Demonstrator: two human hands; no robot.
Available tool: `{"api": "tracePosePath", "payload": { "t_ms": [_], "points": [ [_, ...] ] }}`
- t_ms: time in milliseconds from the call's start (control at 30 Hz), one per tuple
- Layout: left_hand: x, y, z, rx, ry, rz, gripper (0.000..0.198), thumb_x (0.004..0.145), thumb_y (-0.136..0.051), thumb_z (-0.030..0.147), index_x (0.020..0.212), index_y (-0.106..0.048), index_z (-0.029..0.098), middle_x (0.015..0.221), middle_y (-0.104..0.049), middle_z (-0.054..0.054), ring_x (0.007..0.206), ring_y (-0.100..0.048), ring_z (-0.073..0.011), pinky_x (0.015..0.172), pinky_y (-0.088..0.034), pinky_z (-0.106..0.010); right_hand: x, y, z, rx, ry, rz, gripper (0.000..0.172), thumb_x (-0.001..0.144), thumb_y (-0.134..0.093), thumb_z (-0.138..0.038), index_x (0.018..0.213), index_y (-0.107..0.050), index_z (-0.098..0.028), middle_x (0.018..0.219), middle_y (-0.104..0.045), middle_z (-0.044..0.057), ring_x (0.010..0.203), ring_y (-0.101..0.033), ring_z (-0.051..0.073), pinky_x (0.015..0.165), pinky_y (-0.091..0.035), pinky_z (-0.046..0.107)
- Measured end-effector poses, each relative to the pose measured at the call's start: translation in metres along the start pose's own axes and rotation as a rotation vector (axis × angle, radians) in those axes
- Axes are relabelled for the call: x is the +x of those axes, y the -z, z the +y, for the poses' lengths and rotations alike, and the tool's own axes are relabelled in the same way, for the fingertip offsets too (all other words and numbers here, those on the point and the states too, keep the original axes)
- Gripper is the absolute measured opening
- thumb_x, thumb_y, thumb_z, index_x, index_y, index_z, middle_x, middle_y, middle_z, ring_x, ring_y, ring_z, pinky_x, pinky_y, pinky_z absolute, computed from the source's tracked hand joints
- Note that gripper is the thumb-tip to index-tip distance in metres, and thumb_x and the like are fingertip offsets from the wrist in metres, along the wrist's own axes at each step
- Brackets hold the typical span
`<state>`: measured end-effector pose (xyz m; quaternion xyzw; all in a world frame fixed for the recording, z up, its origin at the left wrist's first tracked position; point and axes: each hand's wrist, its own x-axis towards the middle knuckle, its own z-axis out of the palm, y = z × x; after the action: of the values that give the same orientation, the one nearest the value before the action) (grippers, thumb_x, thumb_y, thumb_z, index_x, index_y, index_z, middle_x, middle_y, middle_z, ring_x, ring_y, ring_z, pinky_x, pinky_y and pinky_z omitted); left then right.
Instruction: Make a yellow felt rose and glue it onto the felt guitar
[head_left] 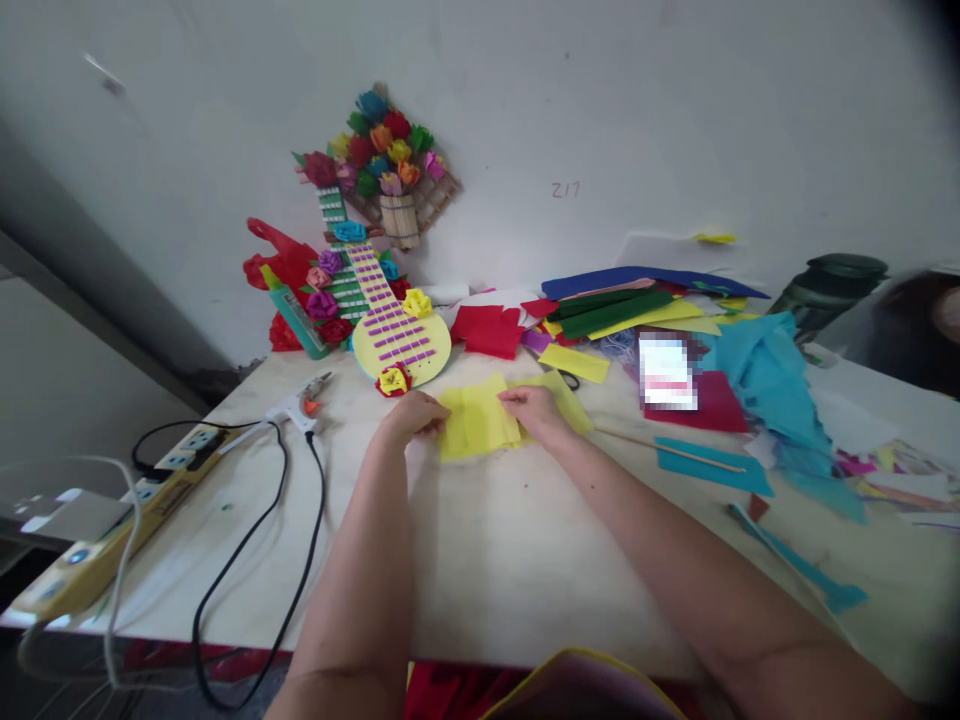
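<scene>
Partially, the right hand (534, 408) covers a 2nd yellow sheet (574, 404); a black loop (571, 381) beyond it shows only in part. Pixelation obscures a bright rectangle (667, 375). Both forearms extend forward, cut off below. The right hand and left hand (420, 415), fingers curled, pinch 1 yellow paper (480, 420) at opposite sides, mid-table (487, 560).

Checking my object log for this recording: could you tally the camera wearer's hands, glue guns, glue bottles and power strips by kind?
Hands: 2 (left hand and right hand, both on yellow crepe paper)
Glue gun: 1
Glue bottle: 1
Power strip: 1
Total: 5
</scene>
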<state>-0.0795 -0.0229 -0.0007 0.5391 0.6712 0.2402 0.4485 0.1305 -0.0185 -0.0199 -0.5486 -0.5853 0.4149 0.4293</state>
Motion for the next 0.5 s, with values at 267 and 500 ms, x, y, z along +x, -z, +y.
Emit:
{"api": "tracePosePath", "payload": {
  "t_ms": [267,500],
  "points": [
    [-0.003,0.01,-0.004,0.022,-0.08,-0.012,0.021,0.058,-0.058,0.029,0.044,-0.05,0.015,0.04,-0.047,0.0,0.034,-0.035,-0.0068,0.035,-0.024,-0.021,0.003,-0.001,0.009,0.033,-0.081,-0.005,0.016,0.062,-0.057,-0.015,0.075,-0.068,-0.014,0.079,-0.069,0.006,0.074,-0.063,0.015,0.073,-0.048,0.027],
    [0.006,0.011,-0.011,0.13,-0.052,-0.04,0.018,0.059,-0.057,0.026,0.048,-0.05,0.014,0.041,-0.048,0.001,0.034,-0.035,-0.0062,0.037,-0.027,-0.021,0.005,-0.003,0.015,-0.054,-0.033,-0.019,0.018,0.062,-0.057,-0.015,0.077,-0.068,-0.014,0.08,-0.069,0.006,0.076,-0.063,0.016,0.075,-0.048,0.027]
  ]
}}
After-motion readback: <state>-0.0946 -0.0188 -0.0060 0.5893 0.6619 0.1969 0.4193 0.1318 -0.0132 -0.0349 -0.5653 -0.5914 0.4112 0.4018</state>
